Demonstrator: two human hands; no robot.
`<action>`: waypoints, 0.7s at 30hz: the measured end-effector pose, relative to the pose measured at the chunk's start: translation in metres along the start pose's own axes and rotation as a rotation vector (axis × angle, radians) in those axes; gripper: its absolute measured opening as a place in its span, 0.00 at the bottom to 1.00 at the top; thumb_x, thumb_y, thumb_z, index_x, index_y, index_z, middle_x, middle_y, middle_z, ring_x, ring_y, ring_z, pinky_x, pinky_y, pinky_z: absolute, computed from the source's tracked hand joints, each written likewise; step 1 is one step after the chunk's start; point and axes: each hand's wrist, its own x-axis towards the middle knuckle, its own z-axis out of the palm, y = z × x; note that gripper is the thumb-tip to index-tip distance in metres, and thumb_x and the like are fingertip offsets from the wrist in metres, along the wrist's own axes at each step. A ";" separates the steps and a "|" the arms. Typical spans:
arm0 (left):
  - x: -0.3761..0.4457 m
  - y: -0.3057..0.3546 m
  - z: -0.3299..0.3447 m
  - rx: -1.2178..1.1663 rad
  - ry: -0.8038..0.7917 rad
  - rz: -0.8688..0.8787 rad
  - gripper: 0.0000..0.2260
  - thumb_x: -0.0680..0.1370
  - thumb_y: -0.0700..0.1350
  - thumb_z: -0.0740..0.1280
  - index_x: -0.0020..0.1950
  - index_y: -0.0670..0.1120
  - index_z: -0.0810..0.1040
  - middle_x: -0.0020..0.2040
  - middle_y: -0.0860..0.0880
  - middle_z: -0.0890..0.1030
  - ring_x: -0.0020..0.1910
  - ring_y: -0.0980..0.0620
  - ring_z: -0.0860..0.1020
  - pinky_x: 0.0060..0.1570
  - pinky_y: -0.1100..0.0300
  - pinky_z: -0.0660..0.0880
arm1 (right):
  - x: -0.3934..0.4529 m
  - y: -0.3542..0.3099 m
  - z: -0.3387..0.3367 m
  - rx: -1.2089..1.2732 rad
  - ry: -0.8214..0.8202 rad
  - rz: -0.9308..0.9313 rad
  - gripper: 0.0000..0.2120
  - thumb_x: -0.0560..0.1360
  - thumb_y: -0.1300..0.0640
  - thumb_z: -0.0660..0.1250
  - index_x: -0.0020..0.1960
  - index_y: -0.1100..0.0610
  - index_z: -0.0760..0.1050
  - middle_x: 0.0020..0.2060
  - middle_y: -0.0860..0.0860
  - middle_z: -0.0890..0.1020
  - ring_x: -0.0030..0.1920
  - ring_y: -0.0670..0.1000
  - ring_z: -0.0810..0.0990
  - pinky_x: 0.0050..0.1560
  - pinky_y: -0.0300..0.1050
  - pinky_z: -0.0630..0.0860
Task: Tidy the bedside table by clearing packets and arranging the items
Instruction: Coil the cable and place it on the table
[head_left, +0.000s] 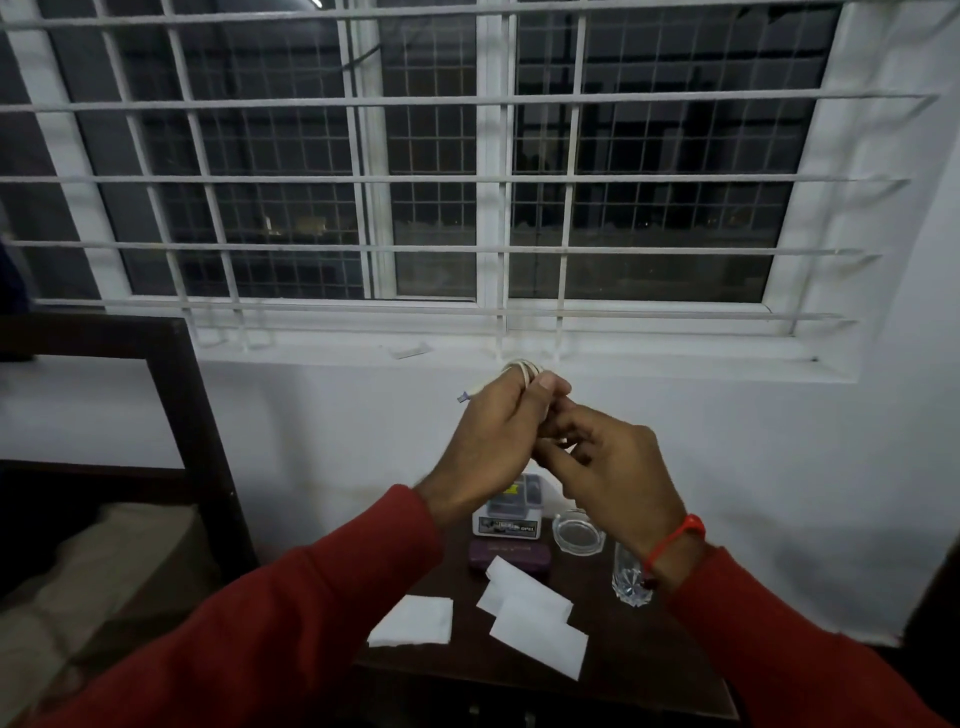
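Note:
My left hand (493, 441) is raised in front of the wall and grips a coiled white cable (522, 370), whose plug end (464, 396) sticks out to the left. My right hand (608, 467) meets it from the right, fingers curled at the cable's lower part. Below, the dark bedside table (649, 670) carries white paper packets (535, 618), a folded white tissue (413, 621), a purple case (511, 555), a white box (506, 514), a clear glass dish (577, 532) and a cut-glass tumbler (631, 582).
A barred window (441, 171) fills the wall above, with a small white strip (410, 352) on its sill. A dark wooden bed frame (171, 415) with a beige mattress (88, 597) stands to the left of the table.

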 end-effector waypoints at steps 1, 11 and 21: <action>0.000 -0.002 0.002 -0.004 0.015 -0.039 0.13 0.85 0.48 0.59 0.53 0.44 0.80 0.39 0.57 0.81 0.44 0.54 0.81 0.51 0.51 0.81 | -0.001 0.003 0.001 0.036 0.018 -0.023 0.03 0.73 0.57 0.74 0.44 0.54 0.81 0.34 0.43 0.84 0.29 0.44 0.82 0.34 0.31 0.75; -0.021 -0.025 0.017 -0.423 0.233 -0.289 0.18 0.82 0.52 0.64 0.34 0.47 0.77 0.33 0.45 0.82 0.30 0.50 0.80 0.33 0.56 0.77 | -0.023 0.021 0.015 -0.161 -0.062 -0.315 0.06 0.76 0.51 0.68 0.49 0.52 0.81 0.41 0.41 0.76 0.44 0.44 0.71 0.46 0.35 0.68; -0.022 -0.035 0.012 -0.802 -0.281 -0.617 0.25 0.83 0.52 0.51 0.52 0.35 0.82 0.47 0.38 0.84 0.48 0.43 0.81 0.54 0.53 0.77 | -0.021 0.044 0.009 0.490 -0.258 0.080 0.02 0.75 0.60 0.70 0.46 0.54 0.78 0.66 0.47 0.74 0.63 0.49 0.78 0.58 0.46 0.76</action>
